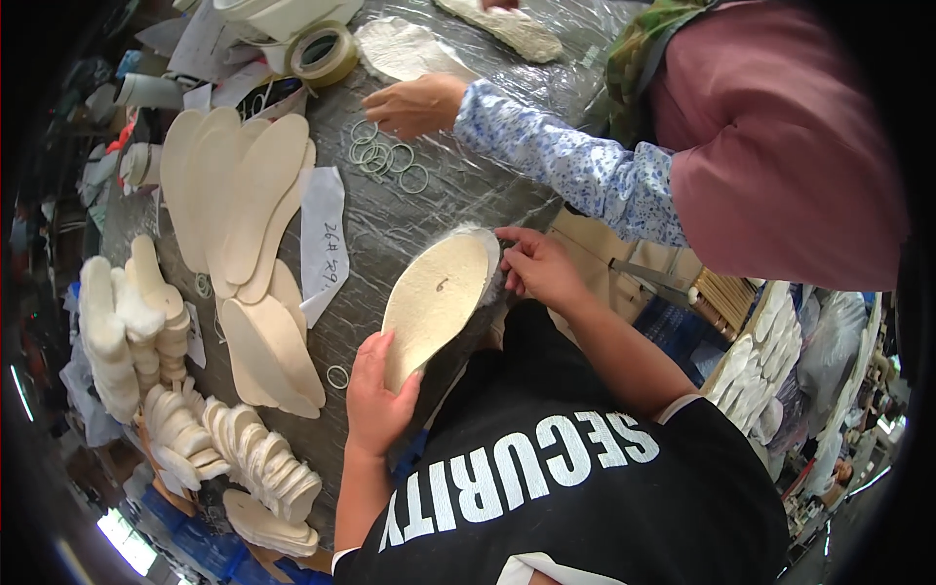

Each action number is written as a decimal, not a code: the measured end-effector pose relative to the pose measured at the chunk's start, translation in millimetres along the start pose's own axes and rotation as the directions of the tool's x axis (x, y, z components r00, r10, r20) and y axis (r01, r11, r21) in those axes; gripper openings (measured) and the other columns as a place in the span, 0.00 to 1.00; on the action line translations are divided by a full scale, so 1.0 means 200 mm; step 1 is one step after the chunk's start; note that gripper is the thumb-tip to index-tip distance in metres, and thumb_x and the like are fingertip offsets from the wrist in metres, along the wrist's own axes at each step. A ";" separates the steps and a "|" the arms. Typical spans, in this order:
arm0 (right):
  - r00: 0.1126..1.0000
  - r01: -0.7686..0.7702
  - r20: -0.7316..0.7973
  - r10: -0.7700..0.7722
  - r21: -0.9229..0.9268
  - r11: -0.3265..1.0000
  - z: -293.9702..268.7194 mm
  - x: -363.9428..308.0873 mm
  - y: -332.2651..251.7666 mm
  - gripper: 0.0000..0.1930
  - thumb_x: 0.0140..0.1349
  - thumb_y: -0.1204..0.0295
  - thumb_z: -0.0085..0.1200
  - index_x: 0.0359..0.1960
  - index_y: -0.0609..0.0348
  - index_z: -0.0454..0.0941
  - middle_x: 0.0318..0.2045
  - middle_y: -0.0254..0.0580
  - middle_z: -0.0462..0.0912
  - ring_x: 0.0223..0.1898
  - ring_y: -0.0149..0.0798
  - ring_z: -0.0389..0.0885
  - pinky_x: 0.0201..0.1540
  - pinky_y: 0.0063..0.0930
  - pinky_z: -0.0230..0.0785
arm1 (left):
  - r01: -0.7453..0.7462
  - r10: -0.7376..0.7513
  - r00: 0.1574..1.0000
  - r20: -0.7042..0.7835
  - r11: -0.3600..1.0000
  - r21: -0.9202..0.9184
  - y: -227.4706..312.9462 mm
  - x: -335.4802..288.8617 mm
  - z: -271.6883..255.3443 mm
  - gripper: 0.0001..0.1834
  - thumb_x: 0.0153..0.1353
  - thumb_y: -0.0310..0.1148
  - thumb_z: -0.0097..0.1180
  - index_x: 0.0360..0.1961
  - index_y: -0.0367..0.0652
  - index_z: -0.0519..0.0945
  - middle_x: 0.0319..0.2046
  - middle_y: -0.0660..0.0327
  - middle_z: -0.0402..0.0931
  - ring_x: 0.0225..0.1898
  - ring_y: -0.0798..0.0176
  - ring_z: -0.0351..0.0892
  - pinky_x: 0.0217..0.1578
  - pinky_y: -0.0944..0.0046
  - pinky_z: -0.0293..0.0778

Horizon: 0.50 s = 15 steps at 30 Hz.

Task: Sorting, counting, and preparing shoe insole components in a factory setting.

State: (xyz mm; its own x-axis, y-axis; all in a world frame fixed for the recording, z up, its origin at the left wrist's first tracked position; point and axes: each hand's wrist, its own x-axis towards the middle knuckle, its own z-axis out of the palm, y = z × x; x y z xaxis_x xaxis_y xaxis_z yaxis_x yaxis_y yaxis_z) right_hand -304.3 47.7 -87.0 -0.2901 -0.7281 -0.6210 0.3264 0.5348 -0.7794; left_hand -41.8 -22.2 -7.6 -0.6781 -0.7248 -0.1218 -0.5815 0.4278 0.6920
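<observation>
Insole [436,292] held above tabletop [373,249], by its near edge. Left hand [378,395]: fingers pinching heel end. Right hand [541,271]: fingers bent at fluffy toe rim, can't tell if pinching. Light toe contact could let layers shift; a bump could topple stacked insoles [249,444] by left edge.

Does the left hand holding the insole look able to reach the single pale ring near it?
Probably yes: the ring lies close beside the left hand with nothing between them, but that hand may first need to let go of the insole.
</observation>
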 end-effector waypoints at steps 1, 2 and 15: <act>1.000 -0.003 -0.006 0.003 0.009 1.000 0.00 0.00 -0.01 0.20 0.61 0.73 0.42 0.56 0.62 0.66 0.28 0.36 0.75 0.22 0.27 0.75 0.22 0.20 0.69 | 0.001 -0.001 1.000 0.000 1.000 0.013 0.00 0.02 0.01 0.32 0.42 0.27 0.63 0.53 0.38 0.69 0.49 0.47 0.69 0.50 0.47 0.71 0.51 0.57 0.68; 1.000 -0.007 -0.003 0.007 -0.019 1.000 0.00 -0.01 -0.03 0.19 0.61 0.73 0.42 0.56 0.60 0.67 0.27 0.36 0.75 0.21 0.27 0.75 0.21 0.20 0.69 | 0.000 0.000 1.000 0.001 1.000 0.027 0.00 0.03 0.02 0.32 0.43 0.28 0.63 0.53 0.38 0.69 0.49 0.46 0.69 0.50 0.47 0.71 0.51 0.57 0.67; 0.994 0.104 -0.027 -0.104 -0.018 0.994 0.02 -0.03 -0.02 0.16 0.62 0.76 0.42 0.51 0.60 0.73 0.25 0.36 0.77 0.19 0.23 0.74 0.21 0.18 0.69 | -0.012 0.011 0.998 0.056 1.000 0.015 0.00 0.12 0.04 0.31 0.43 0.26 0.62 0.52 0.35 0.69 0.48 0.47 0.70 0.50 0.48 0.71 0.51 0.58 0.67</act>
State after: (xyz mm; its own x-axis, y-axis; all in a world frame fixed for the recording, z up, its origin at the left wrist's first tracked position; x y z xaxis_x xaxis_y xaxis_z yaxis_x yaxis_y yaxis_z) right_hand -301.1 48.1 -80.6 -0.3467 -0.7680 -0.5385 0.2784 0.4640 -0.8410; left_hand -61.3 -34.6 -15.0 -0.7086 -0.6887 -0.1536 -0.5799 0.4443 0.6829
